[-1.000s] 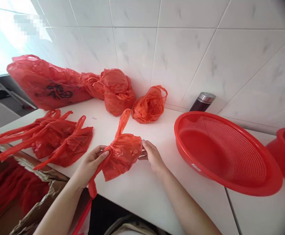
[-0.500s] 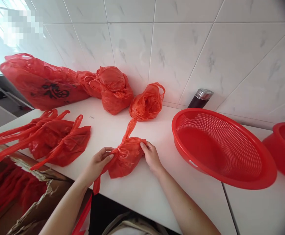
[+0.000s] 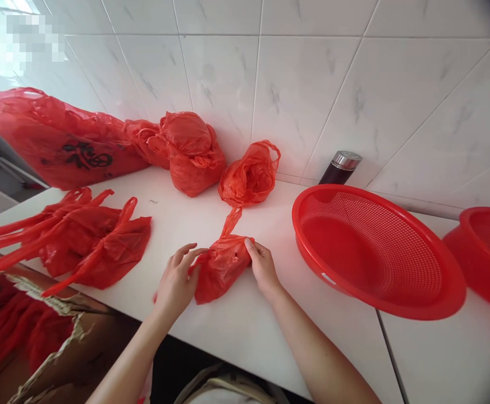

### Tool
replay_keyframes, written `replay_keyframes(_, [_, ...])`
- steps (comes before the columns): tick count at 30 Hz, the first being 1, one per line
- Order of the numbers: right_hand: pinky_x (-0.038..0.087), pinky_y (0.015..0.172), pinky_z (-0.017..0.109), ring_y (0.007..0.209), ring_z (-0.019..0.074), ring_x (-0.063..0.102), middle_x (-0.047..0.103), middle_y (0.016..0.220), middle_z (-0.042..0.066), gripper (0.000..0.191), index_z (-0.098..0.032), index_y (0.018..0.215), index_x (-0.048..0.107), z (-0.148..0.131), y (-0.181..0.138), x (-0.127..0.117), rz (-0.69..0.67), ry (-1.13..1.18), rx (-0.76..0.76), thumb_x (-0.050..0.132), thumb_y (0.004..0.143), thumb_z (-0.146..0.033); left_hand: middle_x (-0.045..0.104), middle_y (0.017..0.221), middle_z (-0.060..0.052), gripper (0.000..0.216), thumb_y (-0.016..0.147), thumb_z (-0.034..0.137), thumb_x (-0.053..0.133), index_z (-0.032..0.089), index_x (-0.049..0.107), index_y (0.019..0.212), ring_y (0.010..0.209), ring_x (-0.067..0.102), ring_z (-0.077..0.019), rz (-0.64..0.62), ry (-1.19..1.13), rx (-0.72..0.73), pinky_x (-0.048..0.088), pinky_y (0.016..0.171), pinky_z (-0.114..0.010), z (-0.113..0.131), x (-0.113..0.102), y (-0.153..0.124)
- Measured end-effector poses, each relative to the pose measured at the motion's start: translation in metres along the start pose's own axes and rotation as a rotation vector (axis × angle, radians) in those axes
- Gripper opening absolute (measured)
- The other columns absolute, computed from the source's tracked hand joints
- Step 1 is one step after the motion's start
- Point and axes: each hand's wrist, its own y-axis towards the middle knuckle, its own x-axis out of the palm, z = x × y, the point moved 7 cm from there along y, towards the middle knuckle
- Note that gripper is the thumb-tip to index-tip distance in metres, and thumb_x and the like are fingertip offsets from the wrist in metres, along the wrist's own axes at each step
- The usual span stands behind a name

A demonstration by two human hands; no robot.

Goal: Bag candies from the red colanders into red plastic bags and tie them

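A small red plastic bag [image 3: 223, 269] lies on the white table in front of me, one twisted handle stretching away toward the wall. My right hand [image 3: 263, 265] pinches its right upper corner between thumb and fingers. At the bag's left side is my left hand [image 3: 181, 278], fingers spread and curved, its fingertips touching the plastic. Part of the bag is hidden behind that hand. Farther left, several flat red bags [image 3: 88, 235] with long handles lie in a pile. Just beyond the bag in my hands sits a crumpled open red bag [image 3: 248, 175].
Full red bags [image 3: 194, 154] and a large red bag with black lettering [image 3: 85, 154] stand along the tiled wall. At right are a red perforated basket [image 3: 354, 258], another red basket [image 3: 489, 247] and a dark flask [image 3: 340, 167]. A torn cardboard box [image 3: 72, 342] holds red bags at lower left.
My left hand has loosened its pinch on the bag's left side and spread its fingers over it. My right hand keeps its hold on the corner. The view has shifted slightly right.
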Motion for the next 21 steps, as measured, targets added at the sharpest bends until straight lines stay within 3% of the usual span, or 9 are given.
replay_keyframes(4, [0.032,0.051,0.026,0.054,0.0117,0.035,0.040,0.057,-0.004,0.048,-0.022,0.061,0.035,0.001,0.003,-0.001,-0.019,0.018,0.033,0.051,0.084,-0.061,0.052,0.135,-0.006,0.040,0.089,0.023,0.038,0.032,0.061,0.120,0.121,0.050,-0.0290,0.035,-0.038,-0.029,0.048,0.088,-0.041,-0.007,-0.013,0.005])
replay_keyframes(8, [0.038,0.054,0.025,0.059,0.0126,0.044,0.049,0.065,-0.003,0.042,-0.022,0.069,0.047,0.001,0.002,0.003,-0.079,0.034,0.034,0.050,0.086,-0.059,0.057,0.132,-0.007,0.041,0.086,0.042,0.053,0.030,0.057,0.125,0.120,0.052,-0.0299,-0.023,-0.101,-0.093,0.045,0.093,-0.041,0.003,-0.003,0.005])
replay_keyframes(12, [0.044,0.059,0.026,0.070,0.0147,0.056,0.060,0.079,0.000,0.037,-0.021,0.080,0.052,0.004,0.001,0.002,-0.063,0.021,0.048,0.051,0.087,-0.058,0.072,0.092,-0.004,0.036,0.078,0.042,0.061,0.026,0.065,0.111,0.081,0.066,-0.0258,-0.082,-0.138,-0.184,0.049,0.071,-0.036,0.003,-0.003,0.013])
replay_keyframes(14, [0.046,0.060,0.026,0.076,0.0159,0.059,0.064,0.087,0.003,0.036,-0.021,0.085,0.053,0.008,0.002,-0.001,-0.029,0.021,0.074,0.051,0.087,-0.058,0.070,0.081,-0.001,0.031,0.079,0.038,0.059,0.025,0.065,0.107,0.071,0.065,-0.0215,-0.041,-0.157,-0.183,0.049,0.065,-0.031,-0.003,-0.020,0.019])
replay_keyframes(16, [0.047,0.062,0.027,0.078,0.0164,0.061,0.065,0.091,0.004,0.035,-0.021,0.088,0.054,0.012,0.003,-0.002,-0.026,0.013,0.096,0.053,0.086,-0.056,0.069,0.082,0.000,0.033,0.078,0.036,0.058,0.025,0.063,0.109,0.074,0.065,-0.0208,0.022,-0.145,-0.186,0.049,0.066,-0.029,-0.014,-0.045,0.022])
replay_keyframes(21, [0.048,0.064,0.028,0.078,0.0162,0.060,0.065,0.087,0.003,0.031,-0.021,0.090,0.053,0.016,0.003,0.001,-0.063,-0.041,0.086,0.057,0.084,-0.052,0.065,0.113,-0.009,0.047,0.077,0.038,0.061,0.027,0.061,0.122,0.109,0.058,-0.0328,0.222,0.040,-0.258,0.043,0.094,-0.044,-0.045,-0.106,0.019])
